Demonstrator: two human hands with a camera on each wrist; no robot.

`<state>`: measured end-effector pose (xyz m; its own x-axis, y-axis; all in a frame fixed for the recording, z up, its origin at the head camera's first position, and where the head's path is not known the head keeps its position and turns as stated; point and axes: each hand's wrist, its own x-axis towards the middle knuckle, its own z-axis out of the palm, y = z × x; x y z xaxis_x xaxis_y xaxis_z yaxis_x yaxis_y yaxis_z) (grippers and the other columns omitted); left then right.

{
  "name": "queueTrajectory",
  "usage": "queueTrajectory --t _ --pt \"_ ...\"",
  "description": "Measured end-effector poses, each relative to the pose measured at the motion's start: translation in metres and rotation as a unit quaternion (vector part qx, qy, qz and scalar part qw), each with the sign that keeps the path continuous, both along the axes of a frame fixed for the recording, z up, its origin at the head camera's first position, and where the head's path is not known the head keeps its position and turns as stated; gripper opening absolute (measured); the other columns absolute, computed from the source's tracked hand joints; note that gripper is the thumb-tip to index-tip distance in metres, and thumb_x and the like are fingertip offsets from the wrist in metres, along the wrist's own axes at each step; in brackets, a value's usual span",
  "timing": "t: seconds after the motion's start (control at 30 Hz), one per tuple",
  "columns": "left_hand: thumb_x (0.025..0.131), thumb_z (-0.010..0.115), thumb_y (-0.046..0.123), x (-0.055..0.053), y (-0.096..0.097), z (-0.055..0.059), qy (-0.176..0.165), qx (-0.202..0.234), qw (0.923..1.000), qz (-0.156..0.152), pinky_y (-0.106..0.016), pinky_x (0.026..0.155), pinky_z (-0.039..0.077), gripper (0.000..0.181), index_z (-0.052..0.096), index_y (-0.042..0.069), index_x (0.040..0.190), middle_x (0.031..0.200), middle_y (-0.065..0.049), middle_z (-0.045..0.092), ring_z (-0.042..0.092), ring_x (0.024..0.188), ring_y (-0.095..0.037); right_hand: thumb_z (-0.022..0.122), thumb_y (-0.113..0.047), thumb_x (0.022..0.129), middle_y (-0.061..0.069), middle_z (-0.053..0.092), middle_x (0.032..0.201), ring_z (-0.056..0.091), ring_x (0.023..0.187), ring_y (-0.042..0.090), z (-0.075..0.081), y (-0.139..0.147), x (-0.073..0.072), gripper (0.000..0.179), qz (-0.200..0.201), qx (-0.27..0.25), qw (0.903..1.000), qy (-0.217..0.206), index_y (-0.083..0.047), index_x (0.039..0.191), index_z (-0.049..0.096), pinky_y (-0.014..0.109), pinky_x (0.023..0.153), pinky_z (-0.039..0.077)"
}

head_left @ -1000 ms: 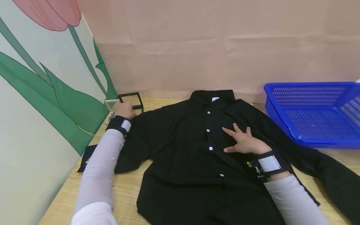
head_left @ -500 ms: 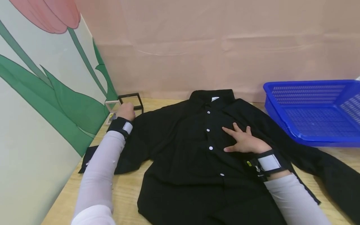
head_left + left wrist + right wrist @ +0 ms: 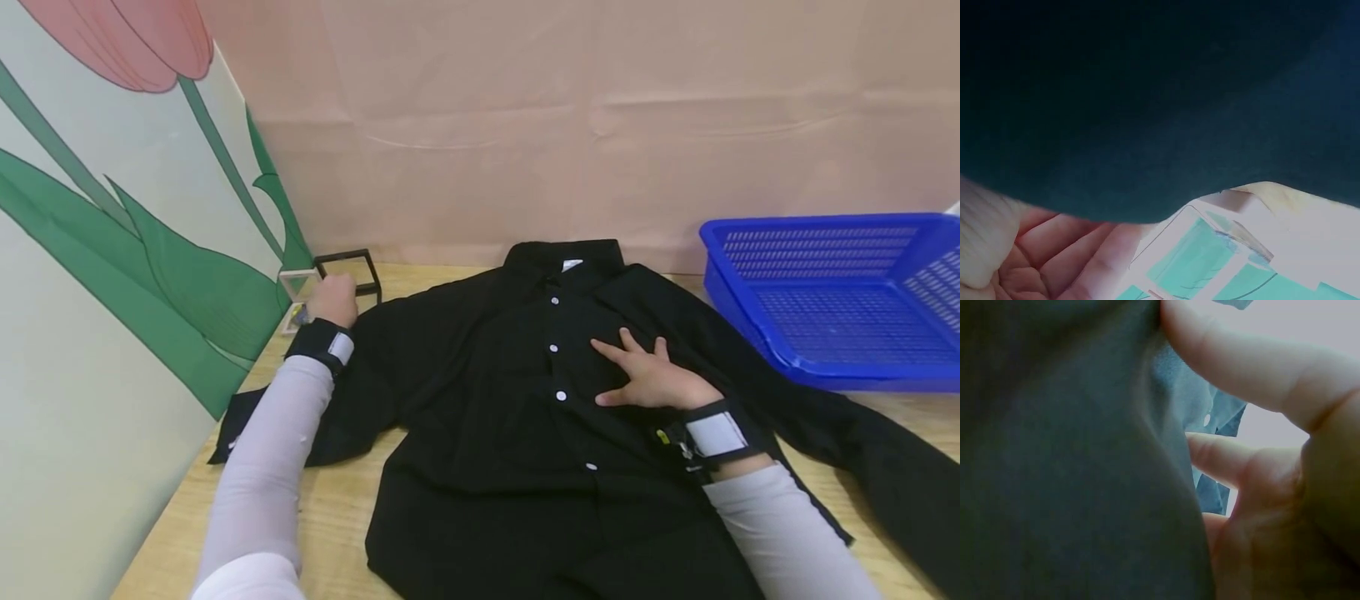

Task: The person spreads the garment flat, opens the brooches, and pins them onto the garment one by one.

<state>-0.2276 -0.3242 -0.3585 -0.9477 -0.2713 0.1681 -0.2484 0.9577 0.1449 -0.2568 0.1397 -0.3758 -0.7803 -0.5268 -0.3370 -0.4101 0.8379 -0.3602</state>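
— Barely shifts from a second ago: just draws back very slightly with the left hand (image 3: 333,299).

— And with the right hand (image 3: 651,379)?

— Stays put. Lies with fingers straight and spread wide on the chest of the black shirt (image 3: 480,433), gripping nothing visible.

— Curled or loose on the left?

— Can't tell. Shows only its back from the head, at the far edge of a sleeve (image 3: 337,417); looks mostly covered by dark cloth in the left wrist view, so can't say whether holding it.

— Laid out how, that shirt?

— Lies front up on the counter (image 3: 337,533), under the right hand and the left forearm (image 3: 270,467), with the collar (image 3: 517,257) beyond and between both hands, and white buttons (image 3: 561,396) just left of the right hand.

— Anything nearby?

— See a black frame (image 3: 342,253) just beyond the left hand, a pale frame (image 3: 298,273) to its left. Find a blue basket (image 3: 885,377) right of the right hand.
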Motion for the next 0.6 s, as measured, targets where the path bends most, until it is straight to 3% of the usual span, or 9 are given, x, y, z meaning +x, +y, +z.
queueTrajectory --t 0.23,0.6 --pt "0.094 0.047 -0.004 0.006 0.000 -0.001 0.020 -0.003 0.9992 0.033 -0.058 0.066 0.058 0.024 0.070 -0.007 0.096 0.099 -0.030 0.070 0.069 0.088 -0.045 0.074 -0.046 0.084 0.039 0.002 0.158 -0.009 0.129 0.078 0.001 -0.001 0.000 0.093 0.004 -0.002 1.0000 -0.002 -0.013 0.157 0.026 0.090 0.088 0.013" --pt "0.094 0.052 -0.002 0.019 0.010 -0.002 0.062 -0.017 0.9980 0.004 -0.054 0.062 0.057 0.021 0.071 -0.007 0.087 0.088 -0.028 0.071 0.070 0.078 -0.043 0.074 -0.046 0.085 0.039 0.001 0.158 -0.010 0.129 0.078 0.001 0.000 0.000 0.093 0.004 -0.003 1.0000 -0.006 -0.013 0.157 0.026 0.090 0.089 0.012"
